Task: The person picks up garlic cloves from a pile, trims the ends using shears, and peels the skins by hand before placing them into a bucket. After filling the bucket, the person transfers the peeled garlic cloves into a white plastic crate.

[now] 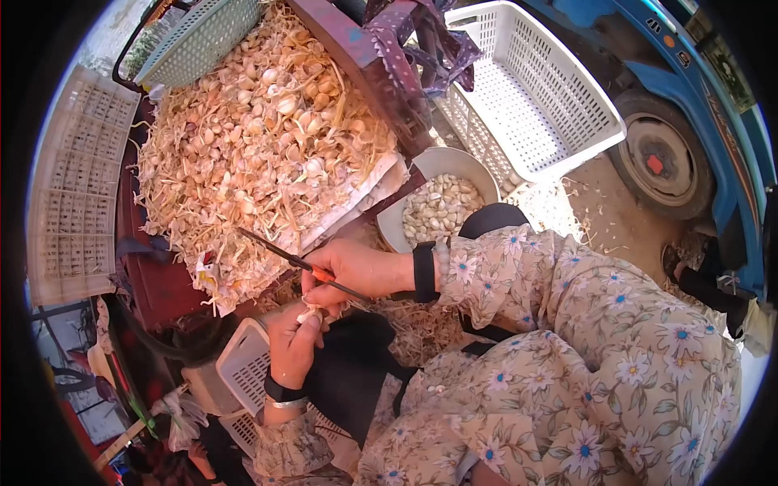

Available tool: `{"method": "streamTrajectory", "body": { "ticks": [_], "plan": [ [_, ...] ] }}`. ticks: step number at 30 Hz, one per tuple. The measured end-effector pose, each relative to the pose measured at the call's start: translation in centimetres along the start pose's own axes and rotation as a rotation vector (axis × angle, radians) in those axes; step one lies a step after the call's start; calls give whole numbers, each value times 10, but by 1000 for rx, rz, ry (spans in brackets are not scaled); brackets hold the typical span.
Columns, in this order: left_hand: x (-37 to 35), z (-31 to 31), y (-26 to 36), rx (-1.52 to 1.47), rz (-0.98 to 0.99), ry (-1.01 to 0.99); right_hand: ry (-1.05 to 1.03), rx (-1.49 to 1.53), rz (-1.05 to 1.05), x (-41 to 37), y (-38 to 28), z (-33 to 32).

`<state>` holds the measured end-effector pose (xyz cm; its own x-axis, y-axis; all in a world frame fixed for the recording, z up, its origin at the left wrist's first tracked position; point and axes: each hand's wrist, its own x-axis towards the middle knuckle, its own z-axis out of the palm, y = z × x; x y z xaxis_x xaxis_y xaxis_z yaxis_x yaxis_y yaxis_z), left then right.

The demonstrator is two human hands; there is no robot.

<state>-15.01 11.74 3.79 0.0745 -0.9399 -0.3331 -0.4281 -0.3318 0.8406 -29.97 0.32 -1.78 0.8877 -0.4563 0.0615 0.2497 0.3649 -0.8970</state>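
My right hand (365,269) is closed around a slim knife (279,250), dark and thin with an orange part near the fingers. One end of it points out over the garlic heap. Just below, my left hand (293,344) pinches a pale garlic clove (308,314) between thumb and fingers. The fingertips of both hands meet at this clove. Ahead of them, a large heap of garlic (259,146) with dry skins and stalks covers the table. To the right of the heap, a white bowl (392,223) holds many peeled garlic cloves (442,206).
A white plastic basket (559,89) stands behind the bowl, near a blue vehicle's wheel (660,154). A pale green basket (198,40) rests at the heap's far end. Another crate (81,186) stands at left. Loose skins (421,328) lie below, beside a smaller white basket (245,364).
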Motion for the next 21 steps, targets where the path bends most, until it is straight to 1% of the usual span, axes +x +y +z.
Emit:
{"method": "streamTrajectory", "body": {
  "ticks": [2, 3, 4, 5, 6, 7, 8, 9, 11, 12, 13, 15, 16, 17, 19, 21],
  "plan": [
    [-14, 1, 8, -224, -93, -16, -68, 18, 104, -3, -14, -3],
    [-16, 4, 9, -237, -109, -24, -70, 30, 119, -8, -18, -2],
    [-33, -16, 9, -259, -85, 78, -57, 56, 157, 2, -4, -12],
    [-45, -31, 5, -142, -107, 166, -75, -2, 162, 2, -8, -17],
    [-57, -45, 8, 20, -180, 202, -88, -59, 169, -2, -11, -21],
    [-71, -66, -9, 156, -258, 244, -136, -68, 180, -6, -10, -23],
    [-84, -85, -22, 275, -424, 225, -189, -76, 186, -9, -8, -22],
    [-97, -107, -49, 580, -543, 167, -245, -85, 188, -10, -5, -20],
    [-110, -129, -83, 1170, -244, 299, -275, -112, 156, -12, 1, -13],
    [-111, -136, -91, 1456, -76, 361, -290, -122, 141, -12, 5, -10],
    [-87, -138, -86, 1174, -77, 441, -300, -171, 104, -9, 9, -10],
    [-23, -110, -36, 428, -192, 489, -215, -238, 73, -6, 5, -11],
    [8, -96, -13, 318, -143, 503, -173, -272, 56, -3, 3, -13],
    [40, -98, -22, 150, -69, 516, -125, -252, 31, -1, 3, -15],
    [100, -100, -25, 336, 132, 524, -30, -211, 43, 3, 3, -20],
    [139, -94, -15, 302, 33, 523, 65, -213, 26, 8, 6, -27]
  ]
}}
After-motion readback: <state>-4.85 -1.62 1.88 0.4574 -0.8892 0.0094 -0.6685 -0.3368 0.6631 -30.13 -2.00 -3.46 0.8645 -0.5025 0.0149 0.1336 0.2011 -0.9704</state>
